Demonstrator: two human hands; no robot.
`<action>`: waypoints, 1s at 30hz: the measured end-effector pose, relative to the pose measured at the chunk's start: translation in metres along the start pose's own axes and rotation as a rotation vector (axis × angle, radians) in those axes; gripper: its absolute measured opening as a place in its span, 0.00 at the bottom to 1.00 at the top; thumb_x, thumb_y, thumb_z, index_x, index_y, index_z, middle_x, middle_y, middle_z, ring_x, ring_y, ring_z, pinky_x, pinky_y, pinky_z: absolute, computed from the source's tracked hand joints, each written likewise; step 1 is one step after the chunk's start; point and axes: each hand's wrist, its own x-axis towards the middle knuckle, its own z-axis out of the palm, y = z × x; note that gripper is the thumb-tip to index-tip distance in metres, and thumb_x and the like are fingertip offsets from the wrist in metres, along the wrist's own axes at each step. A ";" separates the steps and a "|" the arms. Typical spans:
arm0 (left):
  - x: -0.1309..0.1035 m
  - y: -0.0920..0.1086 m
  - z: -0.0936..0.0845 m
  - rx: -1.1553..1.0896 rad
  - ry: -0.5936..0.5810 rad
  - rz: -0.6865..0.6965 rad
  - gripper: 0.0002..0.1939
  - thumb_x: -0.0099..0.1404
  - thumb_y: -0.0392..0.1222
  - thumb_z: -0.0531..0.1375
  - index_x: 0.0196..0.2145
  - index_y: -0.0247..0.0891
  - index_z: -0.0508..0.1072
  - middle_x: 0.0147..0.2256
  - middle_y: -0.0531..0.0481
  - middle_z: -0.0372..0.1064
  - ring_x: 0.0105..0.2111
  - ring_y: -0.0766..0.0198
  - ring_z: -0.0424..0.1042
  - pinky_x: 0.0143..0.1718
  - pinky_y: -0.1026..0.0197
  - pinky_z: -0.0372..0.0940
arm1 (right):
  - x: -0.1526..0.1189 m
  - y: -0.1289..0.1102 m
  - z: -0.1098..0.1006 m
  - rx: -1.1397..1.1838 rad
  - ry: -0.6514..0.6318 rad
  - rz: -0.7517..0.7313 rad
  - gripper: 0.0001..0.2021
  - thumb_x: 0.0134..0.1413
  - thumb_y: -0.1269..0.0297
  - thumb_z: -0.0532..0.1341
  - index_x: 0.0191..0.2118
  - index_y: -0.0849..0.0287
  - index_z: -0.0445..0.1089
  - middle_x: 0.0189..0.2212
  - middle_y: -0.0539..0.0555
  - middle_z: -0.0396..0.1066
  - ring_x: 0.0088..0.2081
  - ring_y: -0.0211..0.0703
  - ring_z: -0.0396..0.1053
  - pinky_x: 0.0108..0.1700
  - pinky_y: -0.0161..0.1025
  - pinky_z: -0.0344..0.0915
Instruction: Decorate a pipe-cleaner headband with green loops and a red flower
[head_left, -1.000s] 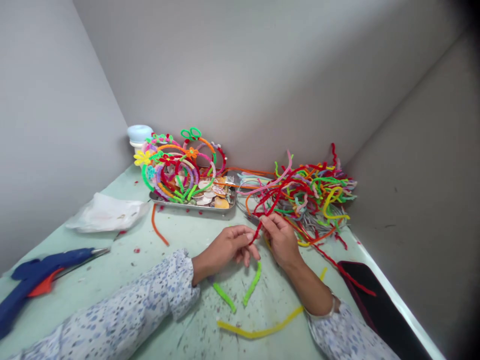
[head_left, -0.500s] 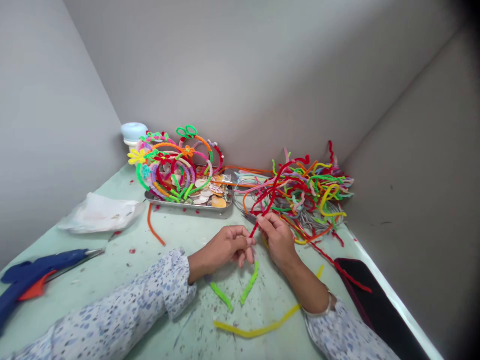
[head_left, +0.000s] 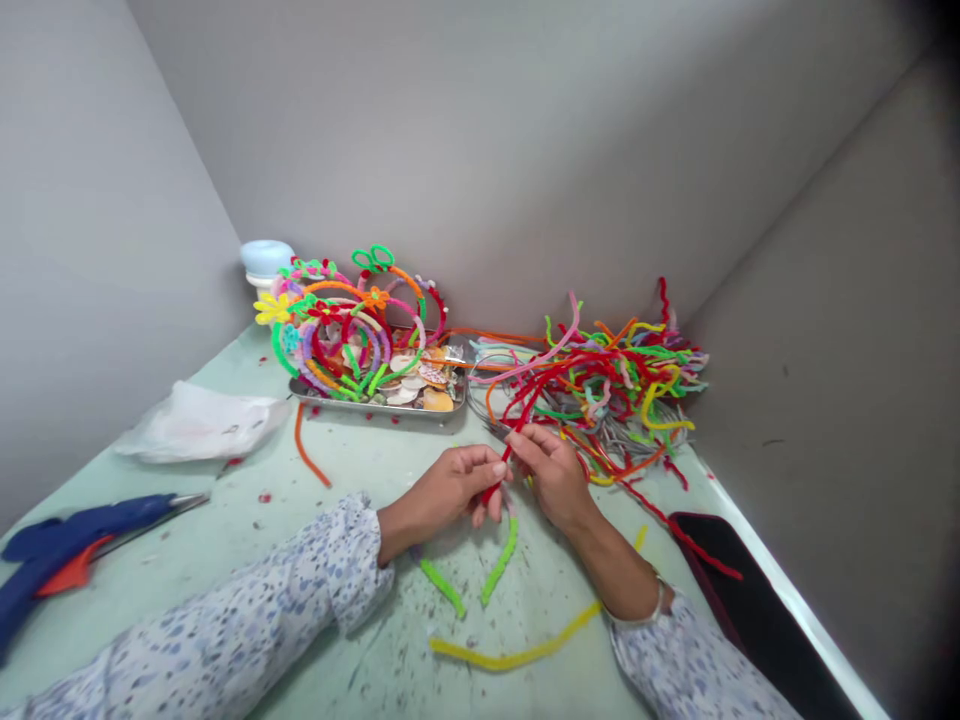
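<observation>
Between both hands runs a red pipe cleaner (head_left: 520, 425), its upper part overlapping other red ones in the pile behind. My left hand (head_left: 463, 487) pinches its lower end, while my right hand (head_left: 553, 478) grips it a little higher with thumb and forefinger. Below the hands, two green pipe-cleaner ends (head_left: 500, 565) stick out from under my left hand; the part joining them is hidden. A bent yellow pipe cleaner (head_left: 517, 660) lies on the table near my right forearm.
A metal tray (head_left: 375, 406) holds round chips and several colourful pipe-cleaner headbands (head_left: 375, 300). Right of it sprawls a pipe-cleaner pile (head_left: 637, 380). Blue-handled pliers (head_left: 90, 530) and a plastic bag (head_left: 202, 425) lie left; a dark phone (head_left: 750, 620) lies right.
The red pipe cleaner's long upper end, raised in front of the pile before, has swung lower. More of it now reaches past my left fingers. Both hands have barely moved.
</observation>
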 end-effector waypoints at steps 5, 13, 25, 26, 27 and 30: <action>-0.003 0.004 0.003 0.081 0.005 -0.051 0.15 0.60 0.50 0.57 0.28 0.33 0.68 0.15 0.55 0.64 0.12 0.75 0.54 0.15 0.70 0.48 | 0.008 0.006 -0.001 0.265 0.207 0.043 0.12 0.45 0.54 0.66 0.27 0.59 0.70 0.16 0.44 0.60 0.19 0.32 0.54 0.22 0.32 0.50; -0.004 0.002 0.002 0.136 0.012 -0.051 0.11 0.59 0.46 0.57 0.29 0.34 0.69 0.14 0.60 0.56 0.14 0.75 0.50 0.17 0.69 0.46 | 0.013 0.008 -0.003 0.272 0.340 0.022 0.16 0.47 0.49 0.63 0.28 0.60 0.72 0.15 0.45 0.61 0.18 0.31 0.55 0.20 0.31 0.50; -0.006 0.001 0.003 0.171 -0.001 -0.057 0.13 0.59 0.49 0.57 0.31 0.35 0.68 0.14 0.60 0.54 0.15 0.74 0.50 0.18 0.69 0.46 | 0.014 0.004 -0.009 0.287 0.322 0.073 0.18 0.46 0.49 0.64 0.23 0.60 0.68 0.12 0.44 0.58 0.15 0.28 0.52 0.18 0.30 0.46; -0.006 0.002 0.003 0.152 0.003 -0.059 0.13 0.60 0.50 0.57 0.31 0.35 0.68 0.14 0.60 0.55 0.15 0.74 0.50 0.18 0.69 0.47 | 0.015 0.005 -0.009 0.275 0.324 0.073 0.18 0.46 0.49 0.64 0.23 0.61 0.69 0.12 0.44 0.59 0.15 0.28 0.52 0.18 0.30 0.46; -0.006 0.002 0.002 0.136 0.007 -0.056 0.14 0.60 0.50 0.57 0.31 0.34 0.69 0.15 0.59 0.56 0.15 0.74 0.51 0.18 0.69 0.47 | 0.015 0.006 -0.009 0.266 0.334 0.067 0.18 0.46 0.48 0.64 0.23 0.61 0.69 0.13 0.44 0.59 0.15 0.28 0.53 0.18 0.30 0.47; -0.007 0.002 0.002 0.107 0.012 -0.027 0.14 0.59 0.49 0.59 0.33 0.34 0.68 0.18 0.57 0.60 0.16 0.74 0.53 0.19 0.68 0.47 | 0.016 0.007 -0.009 0.264 0.377 0.039 0.18 0.45 0.48 0.64 0.24 0.60 0.70 0.14 0.45 0.61 0.16 0.29 0.54 0.18 0.30 0.47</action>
